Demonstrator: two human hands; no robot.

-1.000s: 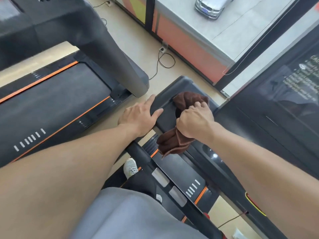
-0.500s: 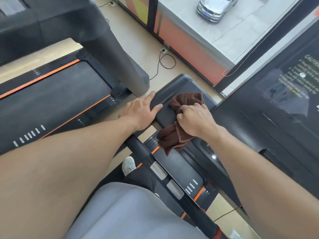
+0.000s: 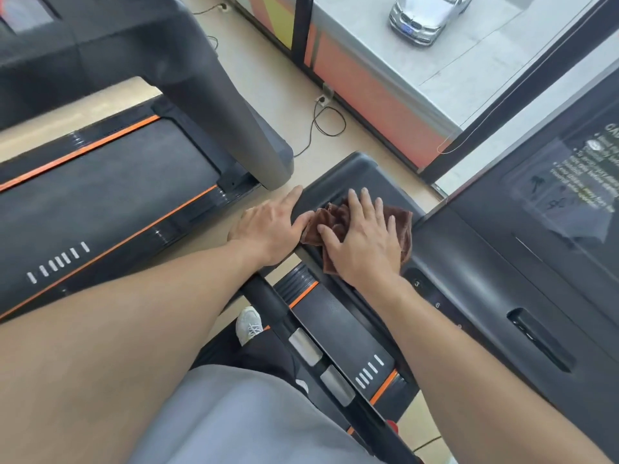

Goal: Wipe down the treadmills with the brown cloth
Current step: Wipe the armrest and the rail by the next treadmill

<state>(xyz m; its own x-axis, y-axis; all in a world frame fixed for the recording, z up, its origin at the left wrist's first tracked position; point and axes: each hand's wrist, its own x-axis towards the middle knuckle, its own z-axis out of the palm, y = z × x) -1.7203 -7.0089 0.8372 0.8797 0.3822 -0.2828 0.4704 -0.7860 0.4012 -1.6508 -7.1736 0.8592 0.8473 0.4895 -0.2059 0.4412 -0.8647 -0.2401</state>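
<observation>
A second ago the right hand (image 3: pixel 363 244) had the brown cloth (image 3: pixel 338 226) bunched up in a fist; now the fingers have opened out and the palm lies flat on top of it, fingers spread and straight, pressing the cloth down onto the left end of the treadmill console (image 3: pixel 355 175). To me that reads as the switch from gathering the cloth to actually rubbing the surface, so the wiping of this machine looks only just under way, and the neighbouring treadmill (image 3: pixel 110 182) to the left looks untouched for now. The left hand (image 3: pixel 271 227) has hardly moved: it rests open on the console's left edge, fingers together and pointing forward, thumb just touching the cloth, seemingly as a brace. The cloth itself is a dark, plush brown rag, crumpled into folds, poking out on both sides of the right hand, with one corner hanging over the console's near edge towards the belt (image 3: pixel 338 326) below.
</observation>
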